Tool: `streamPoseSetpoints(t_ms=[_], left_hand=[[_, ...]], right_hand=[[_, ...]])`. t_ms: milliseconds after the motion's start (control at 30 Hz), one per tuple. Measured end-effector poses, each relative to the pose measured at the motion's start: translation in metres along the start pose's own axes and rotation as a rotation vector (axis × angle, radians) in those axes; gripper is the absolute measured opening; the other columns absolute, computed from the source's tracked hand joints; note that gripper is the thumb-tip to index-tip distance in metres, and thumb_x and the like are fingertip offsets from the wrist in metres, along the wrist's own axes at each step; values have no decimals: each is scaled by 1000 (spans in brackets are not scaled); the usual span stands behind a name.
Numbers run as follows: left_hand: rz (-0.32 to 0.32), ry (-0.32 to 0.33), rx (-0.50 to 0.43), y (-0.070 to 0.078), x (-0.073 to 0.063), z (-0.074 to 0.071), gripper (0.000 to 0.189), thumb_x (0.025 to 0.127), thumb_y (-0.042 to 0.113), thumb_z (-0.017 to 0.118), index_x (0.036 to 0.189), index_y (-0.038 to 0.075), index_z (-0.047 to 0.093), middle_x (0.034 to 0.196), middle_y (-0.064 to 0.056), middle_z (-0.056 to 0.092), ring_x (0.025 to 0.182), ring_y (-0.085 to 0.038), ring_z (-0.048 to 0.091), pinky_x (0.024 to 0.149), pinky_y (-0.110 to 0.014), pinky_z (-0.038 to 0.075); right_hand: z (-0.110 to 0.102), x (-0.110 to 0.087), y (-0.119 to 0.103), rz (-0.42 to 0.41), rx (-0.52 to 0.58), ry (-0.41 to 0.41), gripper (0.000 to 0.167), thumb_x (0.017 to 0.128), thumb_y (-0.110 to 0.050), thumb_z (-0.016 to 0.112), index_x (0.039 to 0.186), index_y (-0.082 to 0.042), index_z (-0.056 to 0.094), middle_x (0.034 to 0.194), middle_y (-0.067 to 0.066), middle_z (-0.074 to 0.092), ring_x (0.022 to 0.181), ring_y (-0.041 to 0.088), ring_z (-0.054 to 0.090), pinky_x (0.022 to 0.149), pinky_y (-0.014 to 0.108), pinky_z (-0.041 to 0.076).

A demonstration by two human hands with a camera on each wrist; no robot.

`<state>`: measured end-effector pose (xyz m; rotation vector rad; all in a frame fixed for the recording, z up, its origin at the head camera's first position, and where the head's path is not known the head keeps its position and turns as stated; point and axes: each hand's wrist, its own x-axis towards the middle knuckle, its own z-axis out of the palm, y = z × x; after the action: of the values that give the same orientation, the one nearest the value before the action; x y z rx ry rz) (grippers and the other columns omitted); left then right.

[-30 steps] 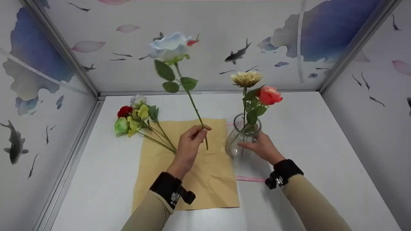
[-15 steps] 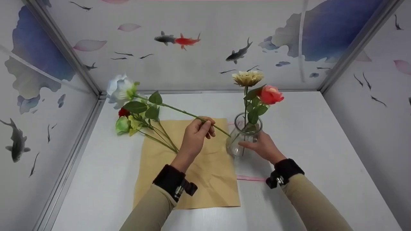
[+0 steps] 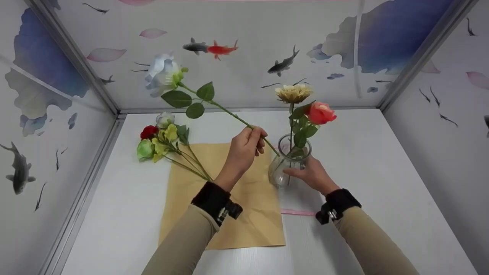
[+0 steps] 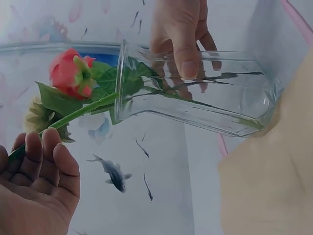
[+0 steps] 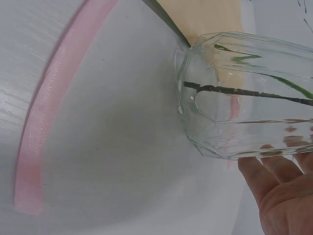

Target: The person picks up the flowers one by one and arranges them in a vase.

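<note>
My left hand [image 3: 246,147] pinches the green stem of a pale blue artificial flower [image 3: 162,74]. The bloom leans up and left, and the stem's lower end is right at the rim of a clear glass vase [image 3: 276,173]. A beige daisy-like flower [image 3: 293,94] and a coral rose [image 3: 321,113] stand inside the vase. From the right side, my right hand [image 3: 315,176] holds the vase, thumb in front. The left wrist view shows the stem [image 4: 80,112] meeting the vase mouth. In the right wrist view, fingers [image 5: 254,176] lie against the faceted glass near its base.
Brown kraft paper [image 3: 225,229] lies left of the vase. Across its upper left edge rest several flowers, including a red one [image 3: 148,132] and a green one [image 3: 145,149]. Pink ribbon [image 3: 298,212] lies on the white table [image 3: 366,152]. Printed panels wall the back and sides.
The blue flower tilted left from near upright, then rose slightly. My left hand moved right and farther forward, bringing the stem end to the vase rim. My right hand and the vase stayed put.
</note>
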<state>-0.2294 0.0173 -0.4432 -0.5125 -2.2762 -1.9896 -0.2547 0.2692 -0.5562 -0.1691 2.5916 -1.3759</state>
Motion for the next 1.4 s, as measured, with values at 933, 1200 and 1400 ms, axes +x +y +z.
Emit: streamPoseSetpoints(t_ms=[933,1200,1400], left_hand=[[-25,-122,380,-1,31,27,36,114,26,36,114,3,63,93,-7,60,78,-16,56,75,-29,48],[-122,-186,516,-5,33,35,34,114,27,36,116,4,61,87,-3,53,76,-17,49,71,-30,41],[-154,-176,632,-8,35,43,31,113,25,37,124,3,56,94,-5,62,76,-17,61,67,-32,49]], right_hand=[[0,-1,1,-32,7,17,99,75,-59,86,154,-18,40,152,9,52,145,30,43,116,57,34],[0,-2,1,-42,7,18,96,79,-53,85,155,-19,38,153,8,51,146,31,42,116,59,33],[0,-2,1,-27,5,8,101,76,-61,84,156,-22,37,155,7,49,147,31,40,116,60,32]])
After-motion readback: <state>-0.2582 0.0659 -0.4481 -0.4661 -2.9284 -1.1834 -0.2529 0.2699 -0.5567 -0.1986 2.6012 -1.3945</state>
